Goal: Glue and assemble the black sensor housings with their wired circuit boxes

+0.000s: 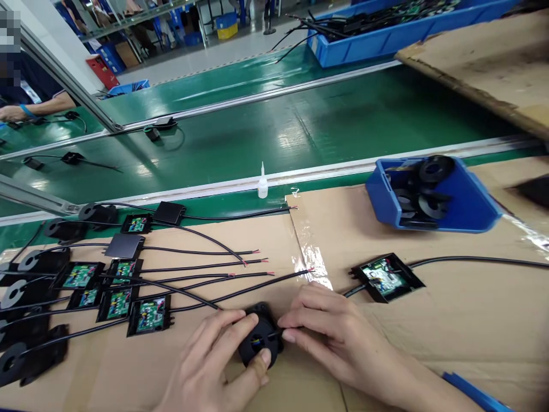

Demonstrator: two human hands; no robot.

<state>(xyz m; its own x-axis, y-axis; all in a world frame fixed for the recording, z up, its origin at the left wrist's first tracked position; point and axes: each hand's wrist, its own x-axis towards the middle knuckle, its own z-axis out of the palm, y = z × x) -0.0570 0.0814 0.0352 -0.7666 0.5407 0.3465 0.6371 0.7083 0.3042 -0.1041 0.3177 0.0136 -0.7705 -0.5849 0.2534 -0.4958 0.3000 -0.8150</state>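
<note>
My left hand (214, 360) is closed round a black round housing (257, 337) with coloured wires showing in its centre, low in the middle of the cardboard-covered bench. My right hand (338, 337) pinches a black cable (355, 290) right at the housing's edge. That cable runs up and right to an open black box with a green circuit board (387, 277). A second cable leaves this box toward the right edge.
Several black boxes with green boards (115, 289), cables and black ring parts (26, 309) lie at left. A blue bin (467, 200) of black rings tilts at upper right. A small glue bottle (262, 182) stands by the green conveyor (300, 131). Another person's arm (30, 106) is far left.
</note>
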